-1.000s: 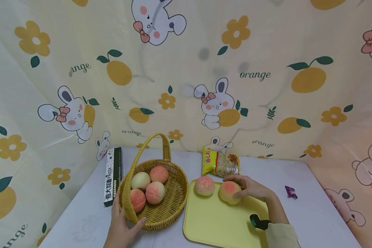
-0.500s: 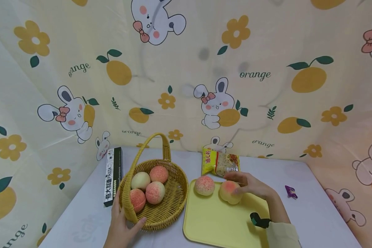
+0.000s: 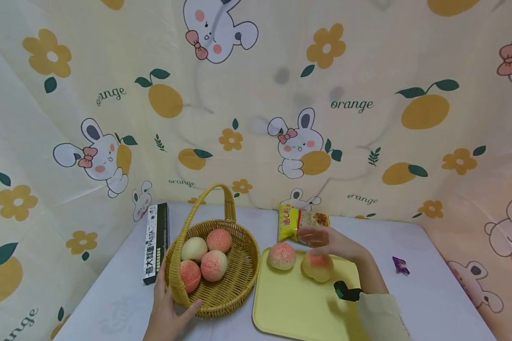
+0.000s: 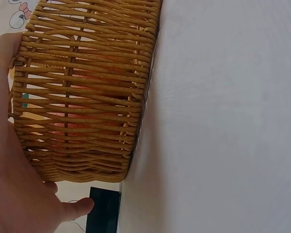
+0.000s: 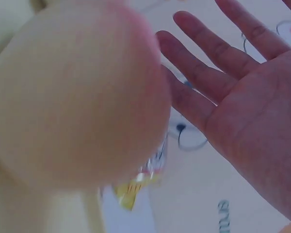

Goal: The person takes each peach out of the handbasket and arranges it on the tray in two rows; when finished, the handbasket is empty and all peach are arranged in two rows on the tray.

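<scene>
A round yellow wicker basket with a tall handle holds several pink and cream peaches. My left hand grips its near left side, thumb at the front and fingers along the wall; in the left wrist view the hand spans the woven side. On the yellow tray rest a speckled pink peach and a larger yellow-pink peach. My right hand, blurred, hovers over the larger peach. In the right wrist view its fingers are spread and straight beside that peach.
A black and white pasta box lies left of the basket. Behind the tray is a yellow bag of macaroni. A small purple wrapped candy lies on the right of the white table. A printed cloth hangs behind.
My right hand has let go of the larger peach and lifted slightly above it, moving a little left. The peach stays on the tray. The left hand and basket have not moved.
</scene>
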Motion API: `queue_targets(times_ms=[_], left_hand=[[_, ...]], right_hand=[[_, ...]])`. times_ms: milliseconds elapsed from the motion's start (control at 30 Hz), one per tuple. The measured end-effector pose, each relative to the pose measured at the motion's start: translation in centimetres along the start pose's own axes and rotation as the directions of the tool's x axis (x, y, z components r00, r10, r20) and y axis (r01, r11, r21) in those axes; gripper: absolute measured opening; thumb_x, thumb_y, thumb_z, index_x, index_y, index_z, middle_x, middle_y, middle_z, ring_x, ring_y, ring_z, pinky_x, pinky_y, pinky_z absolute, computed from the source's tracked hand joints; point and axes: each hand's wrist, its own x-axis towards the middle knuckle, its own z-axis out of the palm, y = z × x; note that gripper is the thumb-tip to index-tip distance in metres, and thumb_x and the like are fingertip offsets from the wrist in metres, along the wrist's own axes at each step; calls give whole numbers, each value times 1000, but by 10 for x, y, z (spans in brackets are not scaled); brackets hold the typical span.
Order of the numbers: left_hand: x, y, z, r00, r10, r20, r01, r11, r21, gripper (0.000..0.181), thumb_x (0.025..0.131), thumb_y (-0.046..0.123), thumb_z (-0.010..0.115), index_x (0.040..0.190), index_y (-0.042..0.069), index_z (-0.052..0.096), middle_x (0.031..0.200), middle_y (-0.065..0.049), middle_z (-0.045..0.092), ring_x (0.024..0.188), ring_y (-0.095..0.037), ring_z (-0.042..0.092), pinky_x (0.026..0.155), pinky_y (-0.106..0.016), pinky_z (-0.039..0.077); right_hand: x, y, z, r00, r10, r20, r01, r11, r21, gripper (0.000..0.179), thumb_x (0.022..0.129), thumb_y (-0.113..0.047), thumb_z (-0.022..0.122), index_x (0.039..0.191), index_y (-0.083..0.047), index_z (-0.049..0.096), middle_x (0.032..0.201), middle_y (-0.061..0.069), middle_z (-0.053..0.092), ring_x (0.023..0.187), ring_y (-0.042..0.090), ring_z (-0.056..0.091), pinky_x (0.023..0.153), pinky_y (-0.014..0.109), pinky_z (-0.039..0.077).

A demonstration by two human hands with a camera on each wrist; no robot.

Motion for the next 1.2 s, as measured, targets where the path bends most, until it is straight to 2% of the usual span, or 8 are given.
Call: queue_targets(times_ms=[133, 267, 400, 567, 700, 833, 1000, 1200], left_hand=[[0, -1, 1, 1000, 21, -16, -21, 1000, 3, 101, 80, 46, 81, 159, 17, 26, 166, -8, -8, 149, -41, 6, 104, -75, 26], [-1, -1, 1, 999, 30, -23, -29, 1000, 5, 101, 80, 46, 82, 159, 16, 26, 166, -9, -7, 149, -41, 6, 104, -75, 27], [-1, -1, 0, 1000, 14, -15, -14, 1000, 1, 102, 80, 46, 81, 159, 14, 26, 166, -9, -7, 149, -41, 6, 105, -75, 26], [0, 1, 0, 1000, -9, -4, 9, 1000, 3, 103, 80, 49, 80, 160, 16, 23, 166, -11, -7, 149, -42, 5, 106, -74, 25], [0, 1, 1, 1000, -15, -5, 15, 1000, 3, 102, 80, 49, 81, 159, 16, 26, 166, -9, -8, 149, -42, 5, 106, -74, 25], [1, 2, 1, 1000, -27, 3, 27, 1000, 7, 100, 80, 52, 80, 158, 15, 29, 166, -8, -9, 149, -43, 5, 106, -74, 25], [1, 3, 0, 999, -47, 22, 47, 999, 6, 100, 80, 54, 78, 158, 12, 30, 166, -9, -10, 149, -43, 4, 107, -73, 23], [2, 3, 0, 998, -53, 20, 53, 999, 9, 101, 80, 56, 78, 158, 13, 29, 166, -8, -9, 149, -43, 5, 108, -73, 24]], right_hand=[[16, -11, 8, 1000, -1, 22, 1, 1000, 16, 57, 92, -5, 67, 145, 1, 45, 145, 27, 47, 135, 51, 39, 109, 64, 30], [35, -24, 18, 998, -37, 51, 36, 999, 32, 58, 92, -4, 67, 144, 2, 44, 145, 26, 47, 133, 49, 42, 109, 64, 31], [54, -37, 28, 996, -62, 67, 62, 998, 9, 56, 92, -4, 68, 144, -2, 47, 144, 14, 52, 132, 41, 48, 108, 61, 37], [80, -52, 42, 986, -97, 133, 94, 995, 29, 56, 91, -6, 69, 143, -2, 48, 145, 10, 51, 135, 41, 44, 111, 54, 37], [103, -65, 55, 972, -117, 206, 113, 993, 29, 56, 91, -4, 68, 143, -1, 47, 145, 13, 50, 135, 45, 41, 111, 54, 37], [125, -75, 70, 955, -110, 275, 127, 991, -42, 58, 90, -4, 71, 143, -1, 48, 144, 15, 50, 134, 41, 45, 109, 54, 40], [148, -83, 88, 923, -95, 373, 149, 982, -117, 62, 90, -6, 72, 145, 3, 46, 145, 22, 49, 132, 39, 48, 105, 43, 47], [171, -85, 106, 884, -91, 459, 165, 978, -124, 64, 89, -2, 72, 146, 3, 44, 146, 23, 48, 133, 38, 48, 108, 47, 43]])
